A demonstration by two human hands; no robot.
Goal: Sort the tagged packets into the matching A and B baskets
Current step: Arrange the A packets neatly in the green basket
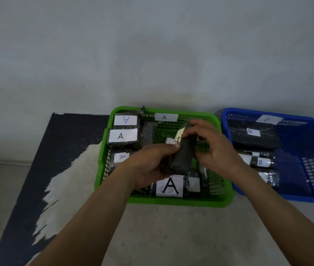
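Observation:
Both hands hold one dark packet (183, 156) above the green basket (173, 202), which carries an A tag on its far wall. My left hand (150, 166) grips the packet's lower left side. My right hand (212, 148) holds its upper end from the right. A white tag shows at the packet's top, its letter hidden by my fingers. Several dark packets with white A tags (122, 136) lie in the green basket. The blue basket (309, 198) at the right, tagged B on its far wall, holds dark packets with B tags (256, 135).
The baskets sit side by side on a grey surface against a pale wall. A dark mat (42, 166) with a worn white patch lies to the left of the green basket. Bare grey surface lies in front of the baskets, under my forearms.

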